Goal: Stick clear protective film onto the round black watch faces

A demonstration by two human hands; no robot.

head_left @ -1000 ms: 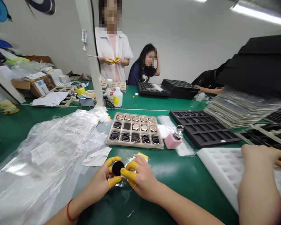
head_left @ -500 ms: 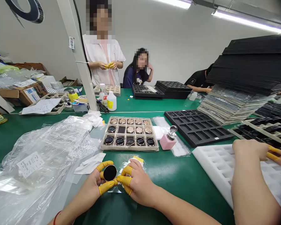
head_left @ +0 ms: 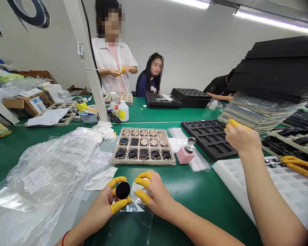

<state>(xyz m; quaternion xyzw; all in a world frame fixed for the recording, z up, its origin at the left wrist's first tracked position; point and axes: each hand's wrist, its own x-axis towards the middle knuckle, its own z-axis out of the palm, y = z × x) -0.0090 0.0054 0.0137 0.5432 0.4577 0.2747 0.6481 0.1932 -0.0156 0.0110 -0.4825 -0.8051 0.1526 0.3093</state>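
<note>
My left hand (head_left: 105,200) is closed round the rim of a round watch head (head_left: 123,190), its glossy black face turned up toward me. Yellow finger cots cover several fingertips. Just right of it, my right hand (head_left: 157,198) has its thumb and fingers apart, with yellow cots on them too. Crumpled clear film (head_left: 138,188) lies between and beneath the hands; whether the right fingers touch it is unclear. Beyond both hands sits a clear plastic tray (head_left: 143,163) of watch heads, some with dark faces and some showing rose-gold backs.
A pink pump bottle (head_left: 185,156) stands right of the tray, near a black foam tray (head_left: 220,155). Plastic bags (head_left: 59,164) cover the left side. A co-worker's arms (head_left: 261,177) reach over a white foam tray (head_left: 248,198) at right. Tall stacked trays (head_left: 274,75) rise behind.
My right hand has drawn back from the watch head and its fingers have spread. The left hand still holds the watch head. The co-worker's near arm has swung left toward the black tray.
</note>
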